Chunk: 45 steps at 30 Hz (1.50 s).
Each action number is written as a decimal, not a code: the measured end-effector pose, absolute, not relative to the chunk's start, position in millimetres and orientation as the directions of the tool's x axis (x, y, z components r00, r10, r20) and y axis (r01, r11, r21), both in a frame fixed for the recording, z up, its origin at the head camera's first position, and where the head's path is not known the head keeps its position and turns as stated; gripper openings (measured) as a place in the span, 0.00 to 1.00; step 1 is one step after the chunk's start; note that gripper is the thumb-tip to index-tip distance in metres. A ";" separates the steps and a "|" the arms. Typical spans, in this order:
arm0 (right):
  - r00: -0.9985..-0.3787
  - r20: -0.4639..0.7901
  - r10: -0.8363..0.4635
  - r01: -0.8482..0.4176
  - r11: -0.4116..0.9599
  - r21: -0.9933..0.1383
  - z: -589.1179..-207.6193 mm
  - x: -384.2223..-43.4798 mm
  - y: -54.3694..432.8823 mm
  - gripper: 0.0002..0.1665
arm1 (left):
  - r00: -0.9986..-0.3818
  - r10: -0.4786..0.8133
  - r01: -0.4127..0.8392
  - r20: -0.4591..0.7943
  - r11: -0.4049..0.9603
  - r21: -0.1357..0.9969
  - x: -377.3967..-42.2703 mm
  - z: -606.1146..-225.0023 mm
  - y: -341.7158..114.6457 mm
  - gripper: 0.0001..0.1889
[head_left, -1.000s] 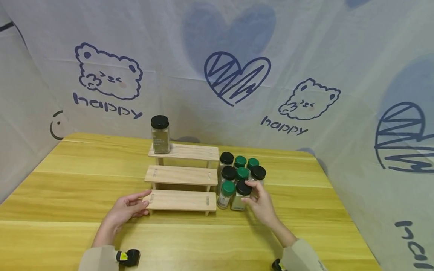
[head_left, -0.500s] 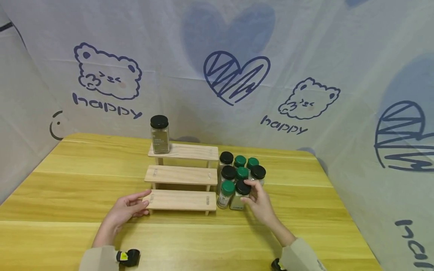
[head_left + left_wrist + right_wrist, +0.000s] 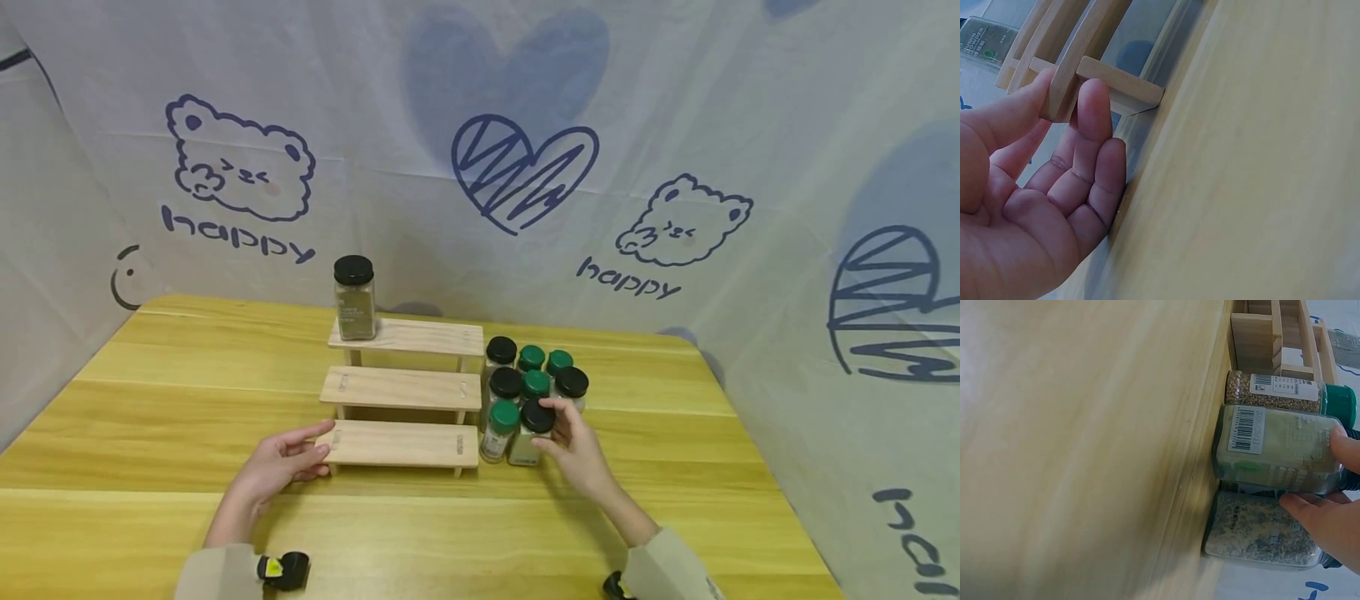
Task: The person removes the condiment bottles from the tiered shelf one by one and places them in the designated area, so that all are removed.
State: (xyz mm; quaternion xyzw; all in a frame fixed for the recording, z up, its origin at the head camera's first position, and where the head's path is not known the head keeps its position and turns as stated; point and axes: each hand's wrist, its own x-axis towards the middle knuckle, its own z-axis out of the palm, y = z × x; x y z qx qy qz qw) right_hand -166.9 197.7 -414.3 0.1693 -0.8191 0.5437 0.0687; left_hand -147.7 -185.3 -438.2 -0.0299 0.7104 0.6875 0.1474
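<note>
My left hand [image 3: 272, 468] pinches the left end of the lowest step of a three-step wooden spice rack [image 3: 405, 443]. In the left wrist view its thumb lies on one face of the board [image 3: 1063, 100] and fingertips on the other. On the right, my right hand [image 3: 579, 458] holds a square black-lidded spice jar [image 3: 524, 450] near its top. The right wrist view shows pale powder and a barcode label on this jar [image 3: 1291, 447], which stands on the table. A green-lidded jar of seeds [image 3: 1279, 394] stands beside it, and a jar of dark flakes [image 3: 1257, 531] on the other side.
Several black- and green-lidded jars [image 3: 536, 384] crowd together right of the rack. A black-lidded jar [image 3: 355, 310] stands at the left of the top step. Behind the wooden table [image 3: 405, 542] hangs a printed cloth [image 3: 390, 208].
</note>
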 end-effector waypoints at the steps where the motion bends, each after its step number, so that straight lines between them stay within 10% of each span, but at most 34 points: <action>1: -0.934 0.295 -0.202 -0.350 0.352 -0.868 -413.7 -166.8 197.9 0.28 | -0.955 0.160 -0.245 -0.250 0.055 0.968 -147.7 -437.9 -185.3 0.27; 30: -0.896 0.443 0.023 -0.406 0.360 -0.840 -384.4 -136.7 193.8 0.16 | -0.957 0.170 -0.228 -0.235 0.064 0.972 -147.1 -438.7 -186.3 0.28; 45: -0.892 0.451 -0.042 -0.452 0.153 -0.879 -406.4 -127.7 183.3 0.08 | -0.954 0.161 -0.245 -0.252 0.062 0.968 -147.3 -437.1 -184.9 0.27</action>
